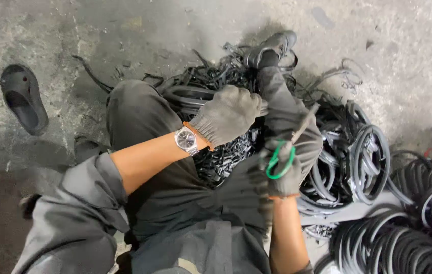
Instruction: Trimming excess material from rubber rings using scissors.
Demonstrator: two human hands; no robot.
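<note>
Rubber ring [188, 96], black and hoop-shaped, lies across your knee just left of your boot [269, 48]. Your gloved left hand [226, 114] clamps its rim; your right hand [282, 172] grips green-handled scissors [283, 152]. It looks light, floppy, probably grippy: hold close to the blades.

gloved hands: 2, left hand [228, 114] at 12 o'clock, right hand [280, 172] at 3 | scissors [286, 152], green-handled: 1 | wristwatch [186, 140]: 1 | loose sandal [23, 99]: 1, at 9 o'clock | shoe [270, 49]: 1, at 12 | black rubber rings [368, 157]: too many to count
</note>
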